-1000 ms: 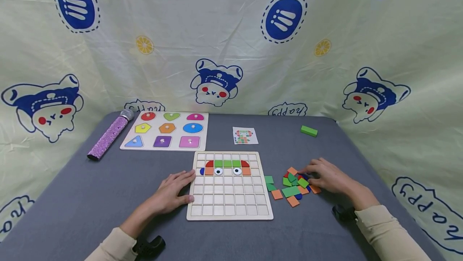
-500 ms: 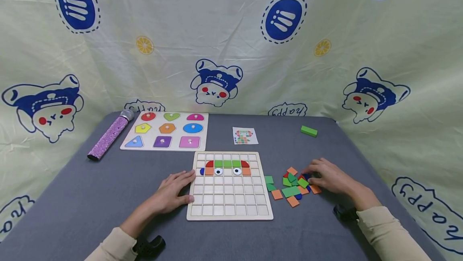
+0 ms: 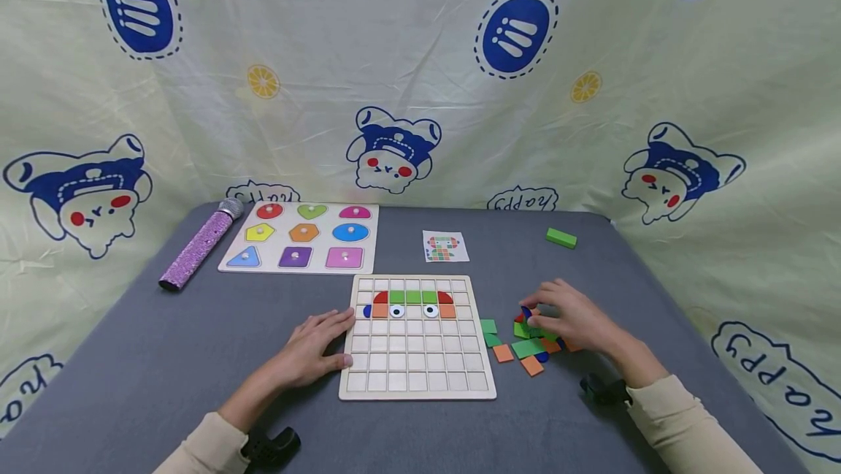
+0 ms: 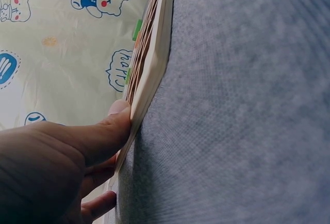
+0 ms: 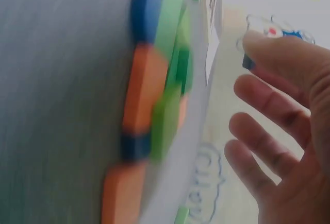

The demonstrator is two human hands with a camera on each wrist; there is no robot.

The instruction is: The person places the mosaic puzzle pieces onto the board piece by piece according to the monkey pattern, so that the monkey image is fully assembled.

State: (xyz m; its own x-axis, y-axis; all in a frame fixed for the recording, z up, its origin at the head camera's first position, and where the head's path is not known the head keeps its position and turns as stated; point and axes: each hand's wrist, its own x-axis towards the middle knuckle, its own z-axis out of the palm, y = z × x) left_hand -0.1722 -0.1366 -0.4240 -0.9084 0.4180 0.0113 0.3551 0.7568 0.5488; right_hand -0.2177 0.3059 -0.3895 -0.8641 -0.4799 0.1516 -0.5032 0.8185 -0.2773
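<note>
My right hand (image 3: 574, 315) is raised over a loose pile of coloured tiles and pinches a small blue tile (image 3: 526, 311) between thumb and forefinger. In the right wrist view only a bit of that blue tile (image 5: 248, 62) shows under the thumb, the other fingers spread apart. My left hand (image 3: 309, 350) rests along the left edge of the white grid board (image 3: 346, 375), thumb and fingertips touching its side. On the board's upper rows lie red, green, orange and blue tiles and two eye tiles (image 3: 397, 310). Beneath the right hand, a green rectangle tile (image 3: 528, 348) and orange tiles (image 3: 531, 366) show.
Behind the board lies a small picture card (image 3: 446, 247). A shape puzzle board (image 3: 315, 253) and a glittery purple microphone (image 3: 200, 247) are at the back left. One green block (image 3: 561, 238) sits at the back right, before a patterned curtain (image 3: 420, 43).
My right hand has lifted from the right side of the pile and moved left with the blue tile pinched in it. The left hand and the board have stayed still.
</note>
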